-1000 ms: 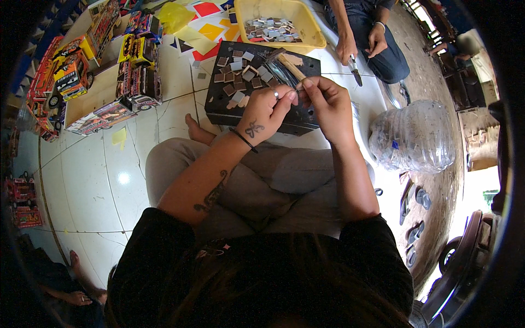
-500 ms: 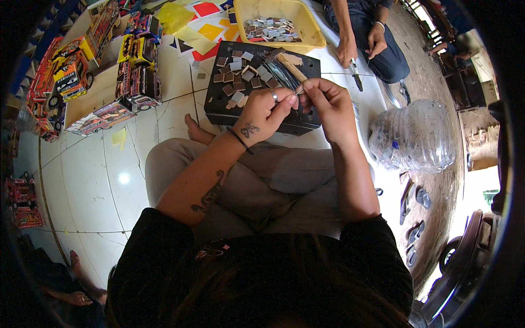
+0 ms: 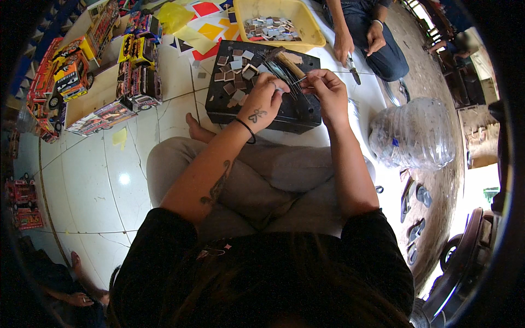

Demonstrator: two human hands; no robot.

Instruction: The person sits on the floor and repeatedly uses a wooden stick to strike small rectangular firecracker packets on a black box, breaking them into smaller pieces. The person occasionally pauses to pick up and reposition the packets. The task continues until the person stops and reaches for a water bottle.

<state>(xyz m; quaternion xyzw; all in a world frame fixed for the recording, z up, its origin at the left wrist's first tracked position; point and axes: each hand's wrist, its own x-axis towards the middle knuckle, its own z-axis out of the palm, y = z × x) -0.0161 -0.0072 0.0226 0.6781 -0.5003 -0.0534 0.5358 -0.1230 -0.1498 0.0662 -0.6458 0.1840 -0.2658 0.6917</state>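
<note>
your right hand (image 3: 330, 94) pinches the thin wire (image 3: 301, 80) above the block (image 3: 301, 115) near its right edge, your left hand (image 3: 264, 97) is curled, contents indeterminable, and the wire, likely light and springy, is best held near an end.

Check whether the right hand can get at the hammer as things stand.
Probably yes: the hammer lies on the black block, its wooden handle reaching toward the right hand and mostly uncovered. But the fingers seem to pinch a thin strand, which could hamper a grip.
</note>
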